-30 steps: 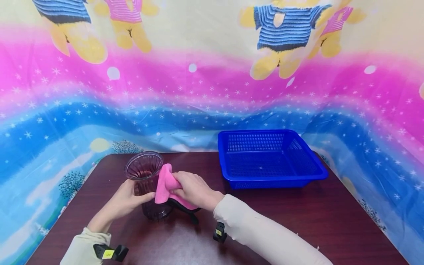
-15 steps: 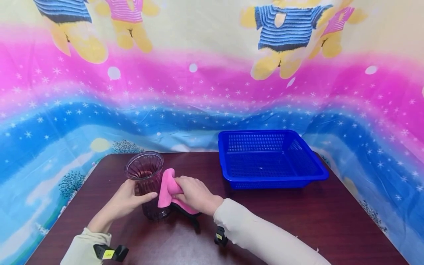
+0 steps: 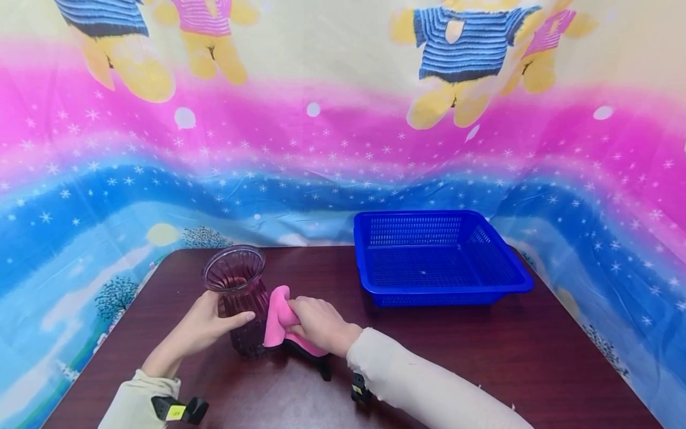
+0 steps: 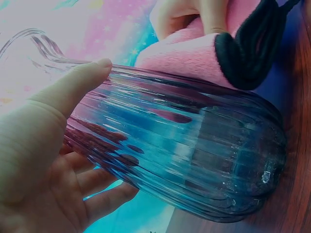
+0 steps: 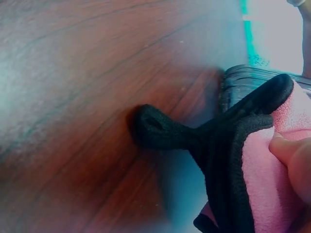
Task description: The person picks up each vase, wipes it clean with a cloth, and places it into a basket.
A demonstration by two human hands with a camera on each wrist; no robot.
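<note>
Left hand (image 4: 36, 141) holding a clear, purple-tinted, ribbed vase of glass-like material (image 4: 160, 126): thumb along one side, fingers on the opposite side. The flared mouth lies beyond the thumb; the rounded base is next to the dark reddish-brown wooden counter (image 4: 300, 150), inward of the counter edge glimpsed beside a multicoloured printed backdrop (image 4: 124, 26). Right hand (image 4: 189, 7), partly in view, grips a pink, plush, black-trimmed cloth (image 4: 180, 63) along the vase's thumb side; contact cannot be determined.
</note>
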